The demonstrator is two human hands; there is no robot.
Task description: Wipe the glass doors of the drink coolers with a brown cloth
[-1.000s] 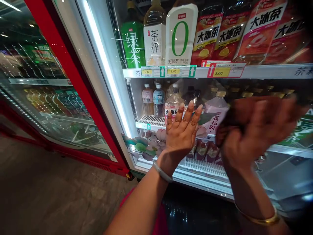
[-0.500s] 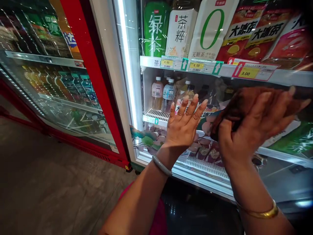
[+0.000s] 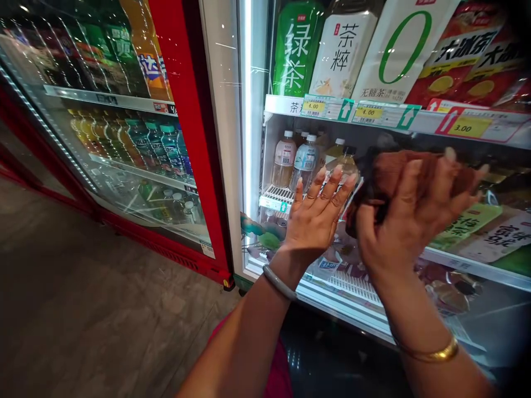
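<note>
My left hand [image 3: 313, 224] lies flat on the glass door of a lit drinks cooler, fingers spread, holding nothing; a grey bangle is on that wrist. To its right, my right hand [image 3: 409, 221] presses a bunched brown cloth [image 3: 394, 168] against the same glass. The cloth sits under the palm and fingers, and its lower edge is in shadow. Behind the glass are small bottles [image 3: 284, 160] on the middle shelf and large drink cartons and bottles, including a green one [image 3: 296, 52], above them.
A second cooler with a red frame [image 3: 188, 127] stands at the left, with bottles [image 3: 168, 145] inside. Price labels line the shelf edge [image 3: 286, 104]. Grey floor [image 3: 103, 287] shows at the lower left. Leaf decorations [image 3: 269, 240] are low on the glass.
The view has shifted, so the coolers appear farther right. My right hand and the brown cloth have moved left across the glass, closer to my left hand, which stays spread.
</note>
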